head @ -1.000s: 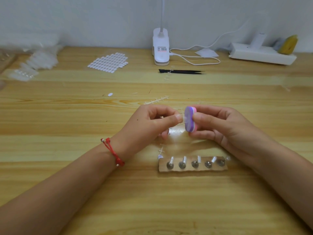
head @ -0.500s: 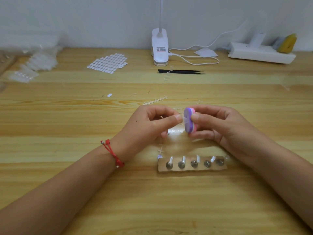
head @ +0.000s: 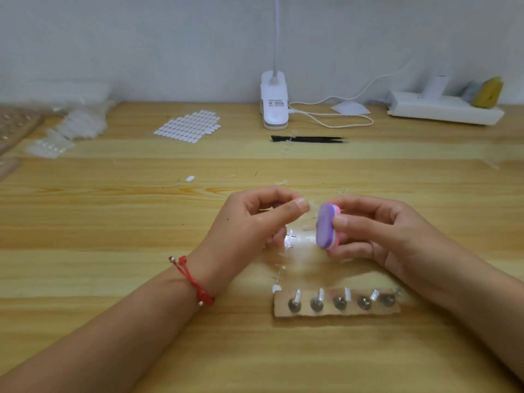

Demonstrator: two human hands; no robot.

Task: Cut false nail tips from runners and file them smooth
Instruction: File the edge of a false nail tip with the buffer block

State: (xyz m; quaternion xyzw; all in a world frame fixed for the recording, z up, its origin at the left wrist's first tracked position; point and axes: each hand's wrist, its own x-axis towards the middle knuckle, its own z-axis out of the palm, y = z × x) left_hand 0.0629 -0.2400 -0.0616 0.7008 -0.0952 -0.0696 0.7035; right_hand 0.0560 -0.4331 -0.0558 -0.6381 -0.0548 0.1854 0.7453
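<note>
My left hand (head: 252,222) pinches a small clear nail tip (head: 312,207) between thumb and forefinger, just left of a purple and pink buffer block (head: 326,226). My right hand (head: 380,234) grips that block on edge, purple face toward the tip. Tip and block are a small gap apart. Clear runner scraps (head: 295,241) lie on the table under the hands. A cardboard strip (head: 336,312) with several metal studs carrying clear tips lies nearer me.
A sheet of white oval stickers (head: 188,126), black tweezers (head: 309,139), a white clip lamp (head: 274,107) with cable and a white power strip (head: 445,109) lie farther back. Clear bagged nail tips (head: 73,129) are piled at the far left.
The buffer block has shifted slightly away from the nail tip, which touched it before. Both hands stay in nearly the same place.
</note>
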